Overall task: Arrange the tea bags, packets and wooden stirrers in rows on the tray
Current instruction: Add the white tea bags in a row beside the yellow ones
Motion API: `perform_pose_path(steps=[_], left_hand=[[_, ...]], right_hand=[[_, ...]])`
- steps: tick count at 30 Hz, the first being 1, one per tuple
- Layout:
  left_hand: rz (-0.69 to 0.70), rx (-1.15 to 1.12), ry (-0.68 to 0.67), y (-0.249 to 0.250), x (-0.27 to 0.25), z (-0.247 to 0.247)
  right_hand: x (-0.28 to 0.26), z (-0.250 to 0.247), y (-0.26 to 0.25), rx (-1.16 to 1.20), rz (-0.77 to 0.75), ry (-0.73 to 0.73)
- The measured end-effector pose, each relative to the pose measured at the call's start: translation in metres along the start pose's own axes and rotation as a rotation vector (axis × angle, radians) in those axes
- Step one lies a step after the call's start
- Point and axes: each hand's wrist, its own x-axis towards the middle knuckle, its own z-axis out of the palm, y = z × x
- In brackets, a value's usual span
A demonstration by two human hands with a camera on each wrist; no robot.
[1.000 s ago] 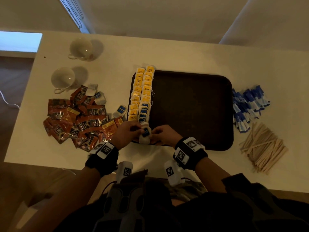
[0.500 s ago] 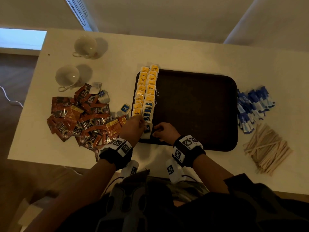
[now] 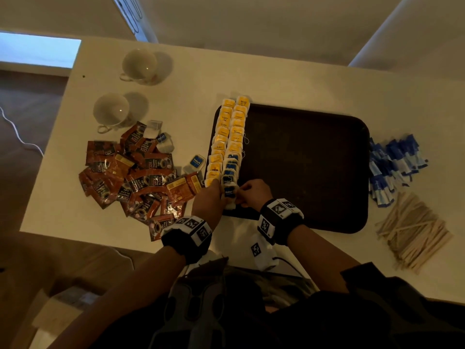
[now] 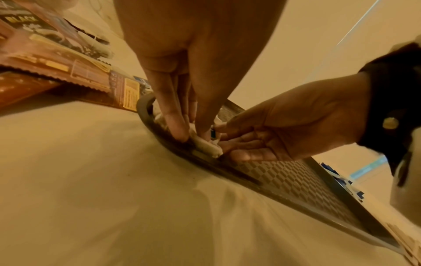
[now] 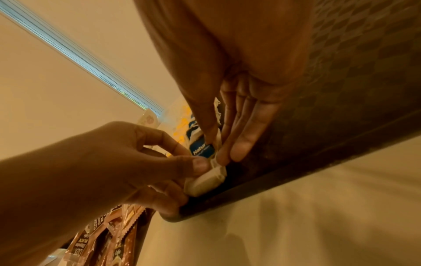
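Blue-labelled tea bag (image 3: 229,193) is pinched from both sides by the left hand (image 3: 210,197) and right hand (image 3: 253,192), fingers clamped on it, at the tray (image 3: 314,172) near edge, ending row 2.

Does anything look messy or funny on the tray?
Yes. The nearest blue tea bag overhangs the tray rim, both hands pinching it. The top yellow tea bags poke past the far rim too. A loose string strays onto the tray.
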Motion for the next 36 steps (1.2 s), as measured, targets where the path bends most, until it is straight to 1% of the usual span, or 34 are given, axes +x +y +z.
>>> perform_pose_path(steps=[3,10,12,15,16,19,21,25,30,33,36], left_hand=[[-0.018,-0.038,-0.006,0.004,0.004,-0.001],[-0.002,-0.057,-0.015,0.003,0.009,-0.006],[-0.007,-0.104,0.039,-0.008,0.005,-0.013],[-0.022,-0.188,0.169,-0.027,-0.004,-0.024],[-0.020,-0.203,0.183,-0.032,-0.006,-0.026],[0.052,-0.240,0.152,-0.035,-0.009,-0.024],[0.098,-0.210,0.126,-0.036,-0.004,-0.018],[0.052,-0.153,0.089,-0.039,0.010,-0.011],[0.040,-0.193,0.084,-0.038,0.019,-0.012],[0.013,-0.129,0.063,-0.033,0.025,-0.014],[0.031,-0.067,0.062,-0.031,0.030,-0.016]], right_hand=[[0.003,-0.001,-0.002,-0.010,0.000,0.016],[0.006,-0.005,-0.006,-0.007,-0.019,0.035],[0.005,-0.005,-0.004,-0.021,-0.032,0.042],[0.003,-0.004,0.000,-0.066,-0.075,0.077],[0.001,-0.003,0.001,-0.073,-0.082,0.073],[-0.004,0.004,-0.001,-0.138,-0.095,0.036],[-0.005,0.008,-0.003,-0.212,-0.104,0.036],[-0.001,0.011,-0.007,-0.238,-0.067,0.076],[0.002,0.012,-0.008,-0.200,-0.041,0.090],[0.003,0.012,-0.008,-0.208,-0.035,0.103],[0.005,0.015,-0.007,-0.195,-0.038,0.122]])
